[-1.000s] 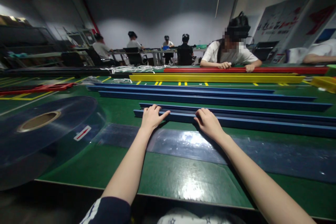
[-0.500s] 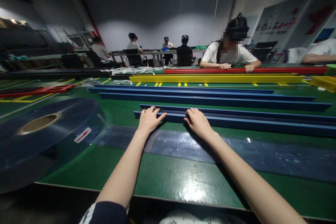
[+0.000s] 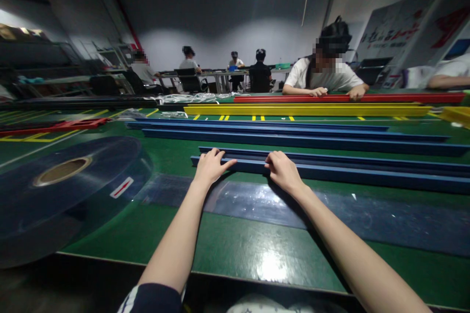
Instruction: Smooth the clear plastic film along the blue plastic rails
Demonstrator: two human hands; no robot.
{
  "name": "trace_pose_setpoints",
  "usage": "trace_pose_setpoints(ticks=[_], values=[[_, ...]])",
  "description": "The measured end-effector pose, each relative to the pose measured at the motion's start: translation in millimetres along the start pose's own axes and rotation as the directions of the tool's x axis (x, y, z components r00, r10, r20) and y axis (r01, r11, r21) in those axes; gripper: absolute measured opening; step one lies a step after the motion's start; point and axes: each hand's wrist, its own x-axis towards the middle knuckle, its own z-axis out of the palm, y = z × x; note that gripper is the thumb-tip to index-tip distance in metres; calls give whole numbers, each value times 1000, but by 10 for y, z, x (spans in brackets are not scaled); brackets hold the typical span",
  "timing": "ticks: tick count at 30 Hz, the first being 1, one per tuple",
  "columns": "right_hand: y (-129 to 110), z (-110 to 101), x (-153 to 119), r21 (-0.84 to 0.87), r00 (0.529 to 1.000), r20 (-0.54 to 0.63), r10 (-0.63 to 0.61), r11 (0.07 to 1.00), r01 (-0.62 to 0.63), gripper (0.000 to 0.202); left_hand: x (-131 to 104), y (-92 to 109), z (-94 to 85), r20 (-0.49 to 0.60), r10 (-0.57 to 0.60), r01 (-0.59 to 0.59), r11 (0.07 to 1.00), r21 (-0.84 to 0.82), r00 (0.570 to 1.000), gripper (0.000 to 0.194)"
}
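- Head view, against one second ago: the right hand [image 3: 282,171] is nearer the left hand [image 3: 210,164], and both sit slightly farther left along the nearest blue channel profile [image 3: 367,177]. That profile keeps its place on the tabletop [image 3: 235,249].
- The left hand's fingers reach over the profile's near wall, close to its left end, thumb spread apart along that wall.
- The right hand's fingers bend over the same wall; whether they clamp it, I cannot tell.
- The profile lies roughly along the tabletop's near edge, beyond a clear film strip [image 3: 249,203]. Its trough is dark, contents unclear.
- Towards the near edge's left end lies a film roll [image 3: 77,195] around a hollow core [image 3: 62,172].
- Farther blue profiles [image 3: 293,138], then yellow profiles [image 3: 308,110] and red profiles [image 3: 348,99], lie towards the far edge, where a co-worker [image 3: 340,78] rests both hands.
- A yellow tray [image 3: 455,115] stands towards the tabletop's right end; its contents are unclear.
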Motion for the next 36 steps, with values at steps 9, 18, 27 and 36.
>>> trace_pose_setpoints(ticks=[9, 18, 27, 36], values=[[-7, 3, -29, -27, 1000, -24, -7, 1000, 7, 9, -1, 3, 1, -16, -21, 22, 1000, 10, 1000, 64], [13, -9, -78, -8, 998, -17, -65, 998, 65, 12, 4, -2, -7, -10, -30, 30, 1000, 5, 999, 64], [135, -99, -127, -41, 997, 20, -77, 996, 78, 21, 18, -24, 6, -14, -19, 19, 1000, 20, 1000, 65], [302, -356, -157, -144, 1000, 12, 12, 990, -10, 28, 20, -32, 3, 2, -16, 15, 999, 31, 1000, 66]])
